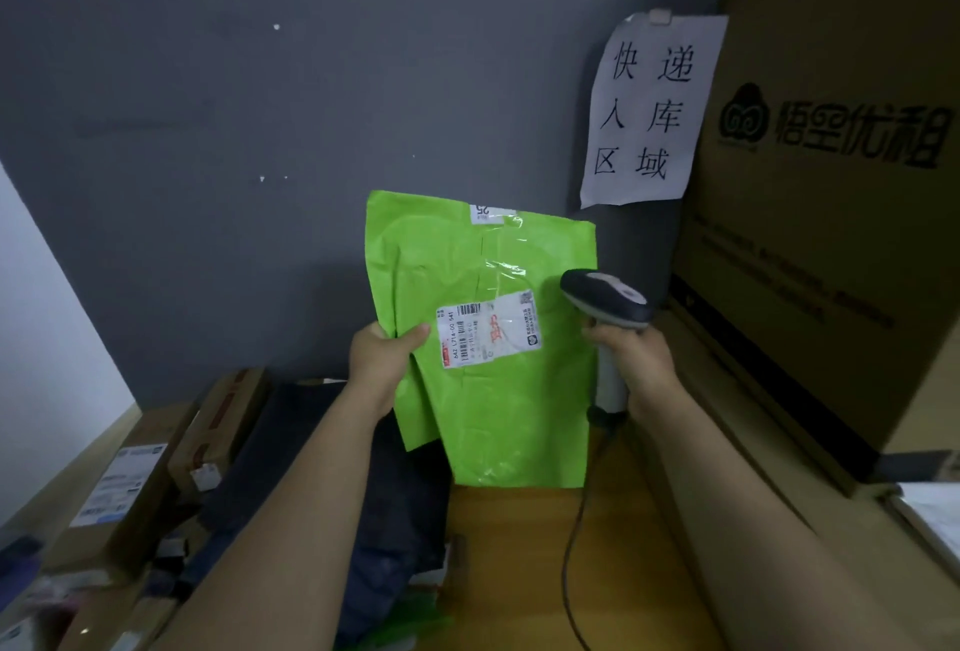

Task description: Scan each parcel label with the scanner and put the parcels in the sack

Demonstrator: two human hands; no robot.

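A bright green plastic mailer parcel (498, 390) is held upright in front of the grey wall. My left hand (379, 359) pinches its left edge, thumb on the front beside the white shipping label (491, 330). My right hand (631, 356) grips the handle of a grey barcode scanner (605, 299), whose head points left at the label from just off the parcel's right side. The scanner's cable (576, 520) hangs down over the wooden table. A dark sack (363, 484) lies below my left forearm, partly hidden by it.
Cardboard parcels (140, 484) with labels lie at the lower left next to the dark sack. A large printed carton (831, 213) stands at the right against the wall. A paper sign (649, 115) hangs on the wall. The wooden tabletop (519, 572) shows below the mailer.
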